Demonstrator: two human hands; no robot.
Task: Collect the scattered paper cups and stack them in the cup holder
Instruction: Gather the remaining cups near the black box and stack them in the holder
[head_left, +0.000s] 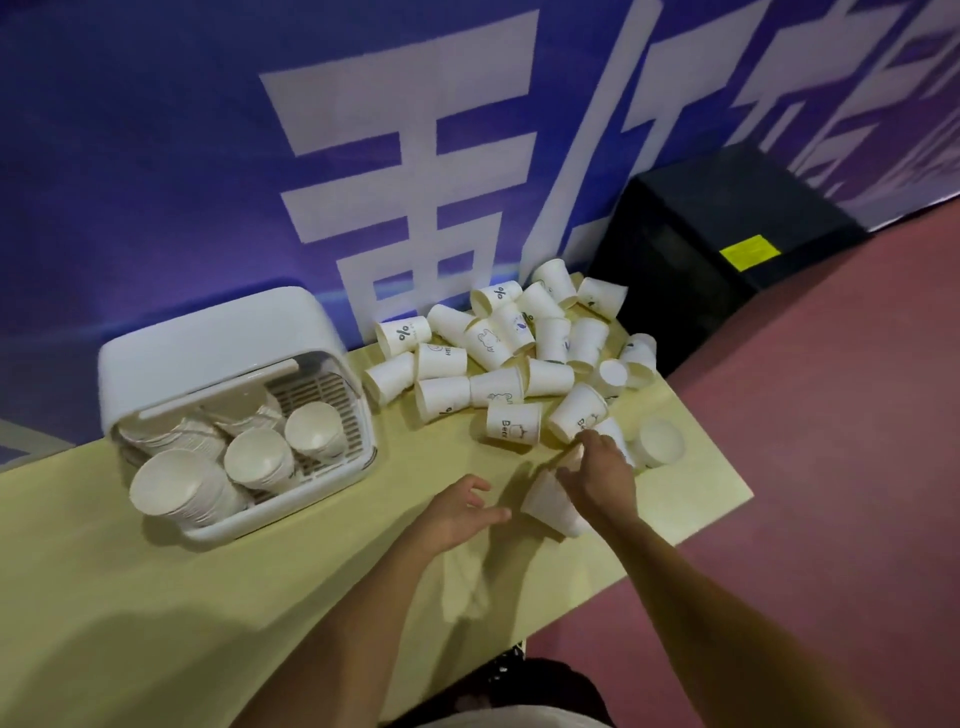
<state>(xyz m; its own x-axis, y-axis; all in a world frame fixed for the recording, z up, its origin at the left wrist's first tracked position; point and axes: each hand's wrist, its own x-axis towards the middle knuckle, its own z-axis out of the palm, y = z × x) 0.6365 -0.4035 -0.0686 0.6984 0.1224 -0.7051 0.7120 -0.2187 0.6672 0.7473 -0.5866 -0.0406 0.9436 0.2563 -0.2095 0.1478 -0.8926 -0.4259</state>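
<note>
Paper cups (441, 397): matt white paper, printed. Cup holder (208, 338): smooth white plastic, faintly glossy, with a slotted plastic tray. Tabletop (156, 597): smooth, matt, pale yellow. Black box (727, 197): matt.

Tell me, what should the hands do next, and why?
Probably the right hand should lift the cup it grips toward the cup holder and nest it on a stack: the left hand is free, and many loose cups lie scattered.
</note>
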